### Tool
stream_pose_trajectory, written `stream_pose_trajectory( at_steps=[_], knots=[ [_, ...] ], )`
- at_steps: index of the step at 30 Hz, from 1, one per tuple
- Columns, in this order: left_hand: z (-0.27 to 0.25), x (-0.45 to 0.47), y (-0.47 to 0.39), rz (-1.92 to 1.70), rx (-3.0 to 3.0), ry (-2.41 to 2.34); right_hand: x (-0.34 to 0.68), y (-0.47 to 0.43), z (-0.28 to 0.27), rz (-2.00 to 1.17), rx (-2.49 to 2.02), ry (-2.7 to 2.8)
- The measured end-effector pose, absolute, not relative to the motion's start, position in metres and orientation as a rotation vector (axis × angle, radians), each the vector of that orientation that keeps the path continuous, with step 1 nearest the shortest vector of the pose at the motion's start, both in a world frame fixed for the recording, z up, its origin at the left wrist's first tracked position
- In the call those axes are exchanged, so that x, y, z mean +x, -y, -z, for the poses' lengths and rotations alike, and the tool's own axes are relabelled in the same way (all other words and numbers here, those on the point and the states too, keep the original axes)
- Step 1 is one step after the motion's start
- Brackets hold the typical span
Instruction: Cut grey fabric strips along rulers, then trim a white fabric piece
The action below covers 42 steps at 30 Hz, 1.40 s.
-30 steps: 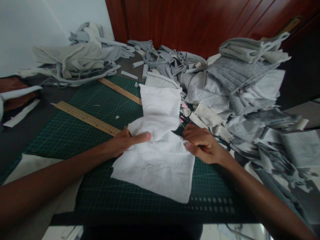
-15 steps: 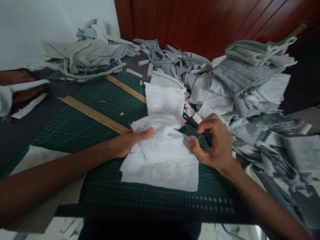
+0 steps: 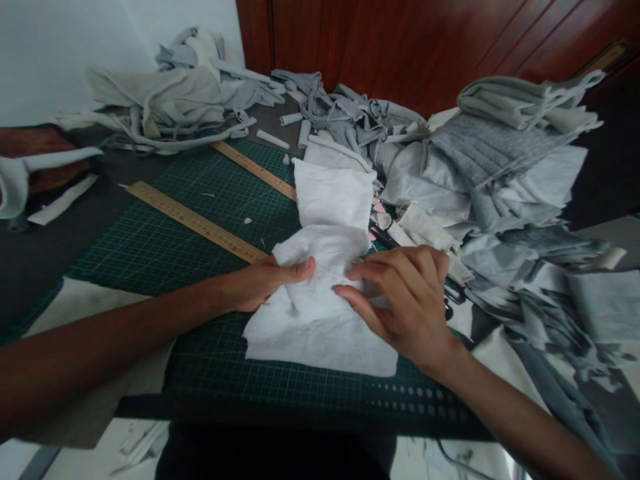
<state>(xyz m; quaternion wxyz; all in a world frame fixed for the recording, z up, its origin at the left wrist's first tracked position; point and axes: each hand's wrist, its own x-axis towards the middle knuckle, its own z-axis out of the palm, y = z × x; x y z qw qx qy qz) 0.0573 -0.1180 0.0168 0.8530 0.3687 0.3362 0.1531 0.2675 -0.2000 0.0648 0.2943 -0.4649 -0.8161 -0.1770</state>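
Note:
A white piece of cloth (image 3: 320,347) lies over the green cutting mat (image 3: 215,373), its middle raised and creased. My left hand (image 3: 267,283) grips its left side, thumb on top and the other fingers hidden beneath. My right hand (image 3: 400,300) is over the cloth's right part, thumb and index fingertips slightly apart at the surface; nothing shows between them. Just beyond, another white cloth piece (image 3: 333,193) lies flat. Black-handled scissors (image 3: 453,291) are partly hidden behind my right hand.
Two wooden rulers, a near ruler (image 3: 195,223) and a far ruler (image 3: 255,170), lie on the mat's left half. Grey fabric scraps (image 3: 500,153) pile up on the right, with more fabric strips (image 3: 165,107) at the back left. A pale cloth (image 3: 90,310) is under my left forearm.
My right hand has moved left from the cloth's right edge to over its middle, thumb and index closer together. My left hand keeps its hold. The view has shifted slightly.

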Motion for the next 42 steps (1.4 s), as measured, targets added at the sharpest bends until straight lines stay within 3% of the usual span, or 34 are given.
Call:
stream_pose_trajectory(
  at_steps=[7, 18, 31, 42],
  knots=[
    [-0.015, 0.06, 0.119, -0.307, 0.777, -0.791, 0.266, 0.204, -0.066, 0.54, -1.233, 2.235],
    [-0.021, 0.068, 0.12, -0.572, 0.978, -0.765, 0.27, 0.203, -0.069, -0.007, -1.276, 2.334],
    [-0.029, 0.065, 0.11, -0.886, 1.448, -1.092, 0.301, 0.213, -0.112, -0.533, -1.262, 2.328],
    [-0.019, 0.065, 0.112, -0.755, 1.533, -0.974, 0.288, 0.193, -0.079, -1.012, -0.966, 1.869]
  ],
)
